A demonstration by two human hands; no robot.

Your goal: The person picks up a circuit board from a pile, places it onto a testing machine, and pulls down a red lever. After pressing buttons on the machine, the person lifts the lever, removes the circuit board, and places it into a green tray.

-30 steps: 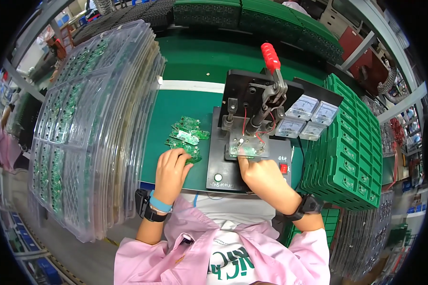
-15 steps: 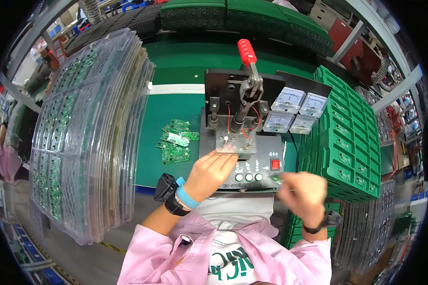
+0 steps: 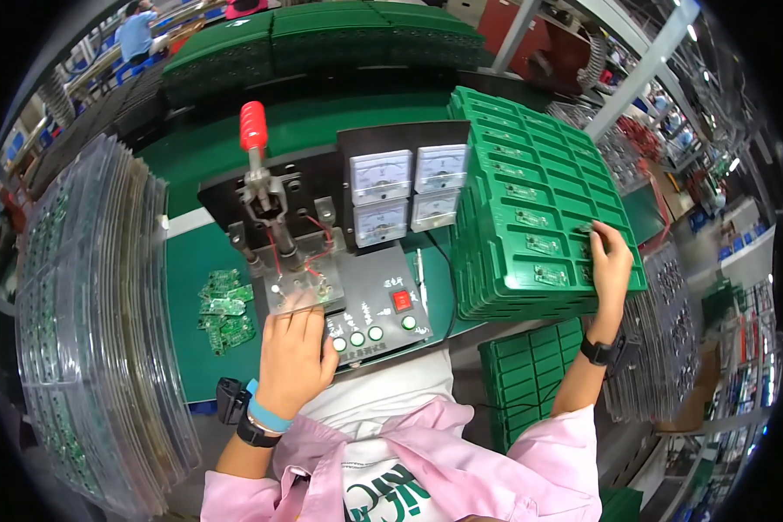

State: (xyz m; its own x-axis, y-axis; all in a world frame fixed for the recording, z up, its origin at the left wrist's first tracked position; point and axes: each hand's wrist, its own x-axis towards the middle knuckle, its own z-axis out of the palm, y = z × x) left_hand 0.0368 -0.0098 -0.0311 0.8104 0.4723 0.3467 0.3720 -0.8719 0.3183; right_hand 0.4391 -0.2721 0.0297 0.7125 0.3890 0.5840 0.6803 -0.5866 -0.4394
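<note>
My left hand lies at the front of a test fixture, its fingers stretched out and thumb apart. Its fingertips reach the clear plate under the red-handled toggle clamp; whatever lies beneath them is hidden. Over at the right, my right hand pinches at a compartment of the top green tray. A small circuit board shows in part at its fingertips. More circuit boards lie singly in the tray's near-left column. A loose pile of green circuit boards sits left of the fixture.
Four-dial meter panel stands between fixture and tray stack. The grey control box has a red switch and round buttons. Clear plastic trays are stacked high at left. A black cable runs beside the green stack; more green trays sit below.
My right hand has moved from beside the control box out to the green tray. My left hand stays at the fixture. The whole view has turned toward the right.
</note>
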